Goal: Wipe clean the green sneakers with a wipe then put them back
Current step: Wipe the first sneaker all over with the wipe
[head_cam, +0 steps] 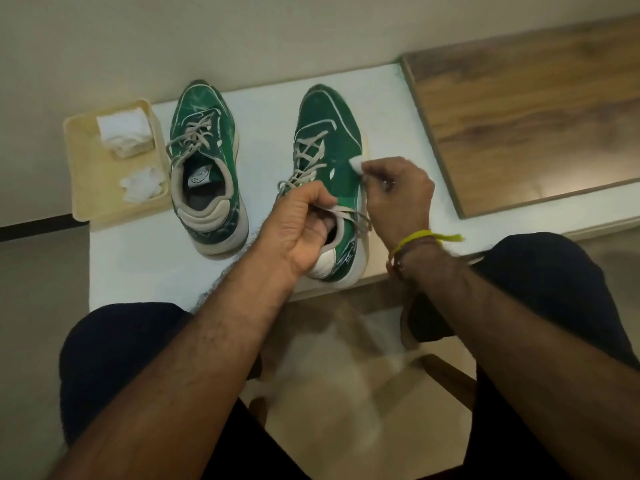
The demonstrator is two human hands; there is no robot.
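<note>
Two green sneakers with beige laces stand toe-away on a white table (263,109). The left sneaker (204,157) stands free, streaked with pale marks. My left hand (304,226) grips the right sneaker (325,133) at its collar, fingers inside the opening. My right hand (398,195) pinches a small white wipe (356,165) against that sneaker's right side, near the midsole.
A cream tray (86,188) at the table's left end holds a folded stack of white wipes (124,131) and a crumpled one (142,183). A wooden board (519,126) lies on the right. My knees in dark trousers sit below the table's near edge.
</note>
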